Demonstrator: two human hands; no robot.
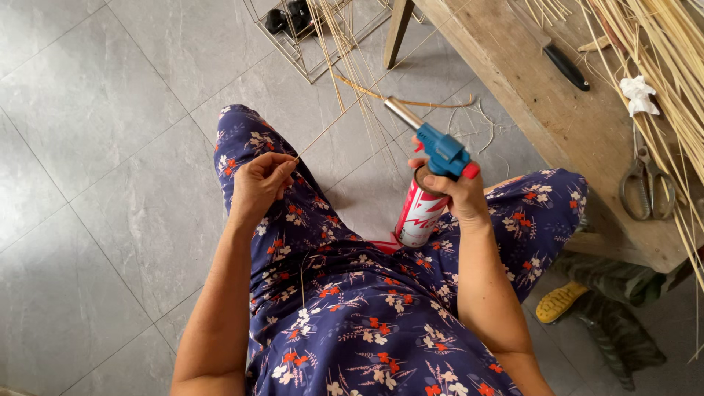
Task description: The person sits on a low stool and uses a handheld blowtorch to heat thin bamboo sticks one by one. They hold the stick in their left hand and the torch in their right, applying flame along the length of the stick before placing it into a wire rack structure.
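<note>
While both hands are loaded, nothing shows heat being applied: no flame visible at the torch nozzle, and the strip has no scorch or bend that I can make out.

Landmark = gas torch (433,183), a red-and-white canister with a blue head and a metal nozzle pointing up and away from the person.

- Nearest the camera from the torch: lap in dark blue floral fabric (352,323). The canister base sits between the knees, just above the fabric.
- Right hand (458,194): fingers wrapped shut around the canister neck just under the blue head. Cannot tell whether the trigger is pressed.
- Left of the torch: left hand (260,180), fingertips pinched closed on the near end of a thin cane strip (345,110). The strip runs diagonally up and away, passing left of the nozzle tip; near it, not clearly touching.
- Beyond the nozzle: loose strands (440,103) lying on the grey tiled floor (110,110), then a wire frame (308,44) with dark items inside.
- Right of the torch: wooden bench (557,103) carrying scissors (645,183), a black-handled knife (565,66), a crumpled white scrap (638,94) and a bundle of pale cane (660,66) along its far edge.

Judgement: early stage. Done: strip picked out, torch in hand, the two brought close. Left: lighting, heating, shaping. The bundle on the bench looks unworked.
</note>
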